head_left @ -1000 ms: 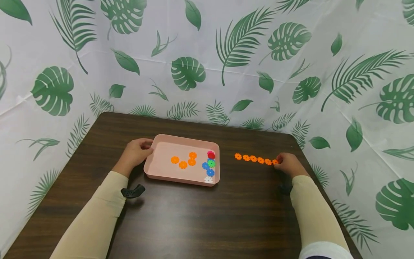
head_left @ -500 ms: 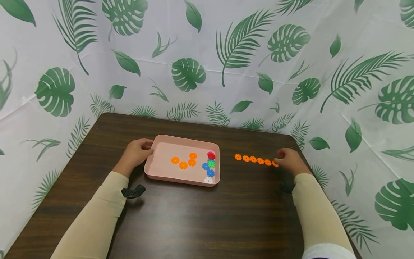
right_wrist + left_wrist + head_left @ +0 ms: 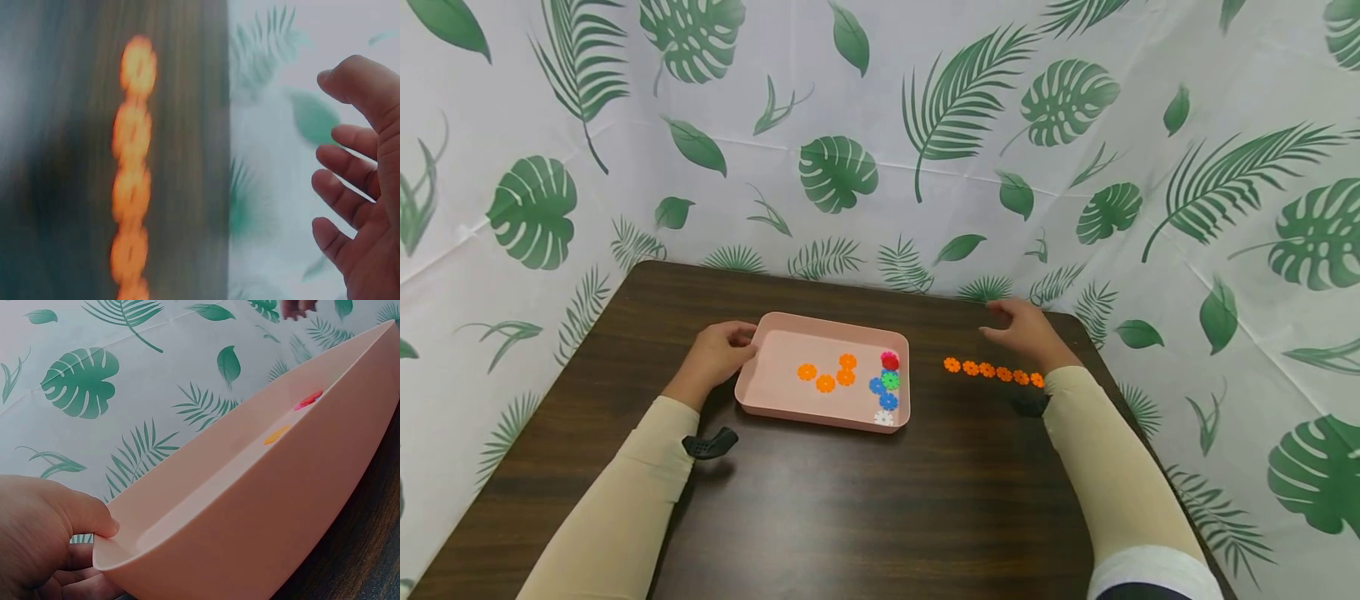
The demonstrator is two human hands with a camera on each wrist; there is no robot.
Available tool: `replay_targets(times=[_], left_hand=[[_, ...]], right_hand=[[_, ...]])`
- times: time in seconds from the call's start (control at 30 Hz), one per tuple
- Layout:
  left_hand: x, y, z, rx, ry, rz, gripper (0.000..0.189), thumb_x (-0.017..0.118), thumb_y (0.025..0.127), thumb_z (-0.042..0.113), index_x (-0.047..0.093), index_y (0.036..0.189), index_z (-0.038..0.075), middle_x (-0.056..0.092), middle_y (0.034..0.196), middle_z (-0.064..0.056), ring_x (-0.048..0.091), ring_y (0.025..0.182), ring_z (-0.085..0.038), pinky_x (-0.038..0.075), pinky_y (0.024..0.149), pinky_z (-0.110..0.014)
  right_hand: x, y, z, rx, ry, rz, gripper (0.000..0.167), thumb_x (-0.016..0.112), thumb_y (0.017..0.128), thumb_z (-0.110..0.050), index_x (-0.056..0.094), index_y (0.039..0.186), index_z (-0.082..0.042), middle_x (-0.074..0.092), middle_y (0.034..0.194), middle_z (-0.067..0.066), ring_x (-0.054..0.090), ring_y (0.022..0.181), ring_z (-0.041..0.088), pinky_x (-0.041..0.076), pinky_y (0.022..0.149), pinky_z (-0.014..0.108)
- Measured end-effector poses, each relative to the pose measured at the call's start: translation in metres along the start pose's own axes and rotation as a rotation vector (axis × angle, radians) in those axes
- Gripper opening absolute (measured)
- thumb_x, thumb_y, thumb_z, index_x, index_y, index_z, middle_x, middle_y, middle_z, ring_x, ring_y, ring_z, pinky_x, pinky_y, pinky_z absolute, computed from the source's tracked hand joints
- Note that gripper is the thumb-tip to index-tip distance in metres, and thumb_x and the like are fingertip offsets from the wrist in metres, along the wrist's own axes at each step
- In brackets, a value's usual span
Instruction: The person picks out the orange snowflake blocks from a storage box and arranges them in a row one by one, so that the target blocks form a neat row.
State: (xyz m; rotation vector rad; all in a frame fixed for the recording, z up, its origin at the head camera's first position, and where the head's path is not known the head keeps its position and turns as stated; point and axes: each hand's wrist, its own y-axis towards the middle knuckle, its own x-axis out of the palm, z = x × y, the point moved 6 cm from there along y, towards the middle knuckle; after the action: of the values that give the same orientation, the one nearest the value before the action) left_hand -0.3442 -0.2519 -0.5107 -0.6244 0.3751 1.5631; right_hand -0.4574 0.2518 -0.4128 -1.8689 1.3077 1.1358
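Observation:
My left hand [image 3: 718, 357] grips the left wall of a pink tray [image 3: 797, 414], thumb inside and fingers outside, as the left wrist view shows. Toward the tray's middle lie several orange flower-shaped discs [image 3: 825, 383]. Along its right side sit a red disc [image 3: 890, 362], a green disc [image 3: 890, 380], blue discs [image 3: 888, 402] and a white disc [image 3: 883, 417]. On the table, right of the tray, several orange discs [image 3: 987, 369] form a row. Above that row my right hand [image 3: 1028, 332] hovers with fingers apart, holding nothing; the right wrist view [image 3: 369, 169] is blurred around the discs.
A dark wood table [image 3: 850, 517] bears everything. Behind it and at both sides hangs a white cloth [image 3: 737, 208] printed with green leaves. Black wrist devices [image 3: 709, 443] are worn at the forearms.
My right hand has let go of the right-end orange disc, lifted off, and moved left and farther back over the row. The left hand and tray stay in place.

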Motion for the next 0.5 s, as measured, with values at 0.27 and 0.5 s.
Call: replay_targets(times=[0.27, 0.5], left_hand=[[-0.002, 0.0, 0.0, -0.012, -0.001, 0.004, 0.049, 0.066, 0.1, 0.024, 0.057, 0.145, 0.008, 0.063, 0.131, -0.023, 0.059, 0.117, -0.039, 0.05, 0.103, -0.057], [-0.003, 0.0, 0.003, 0.022, -0.007, 0.019, 0.049, 0.066, 0.099, 0.023, 0.058, 0.143, 0.005, 0.065, 0.127, -0.023, 0.061, 0.113, -0.039, 0.051, 0.1, -0.057]], right_hand=[[0.028, 0.028, -0.082, -0.13, 0.016, -0.009, 0.055, 0.08, 0.092, -0.03, 0.062, 0.139, -0.006, 0.062, 0.131, 0.013, 0.055, 0.121, 0.035, 0.049, 0.105, 0.052], [0.07, 0.046, -0.125, -0.149, 0.035, -0.069, 0.054, 0.082, 0.089, -0.035, 0.065, 0.137, -0.015, 0.063, 0.129, 0.003, 0.055, 0.118, 0.03, 0.052, 0.102, 0.046]])
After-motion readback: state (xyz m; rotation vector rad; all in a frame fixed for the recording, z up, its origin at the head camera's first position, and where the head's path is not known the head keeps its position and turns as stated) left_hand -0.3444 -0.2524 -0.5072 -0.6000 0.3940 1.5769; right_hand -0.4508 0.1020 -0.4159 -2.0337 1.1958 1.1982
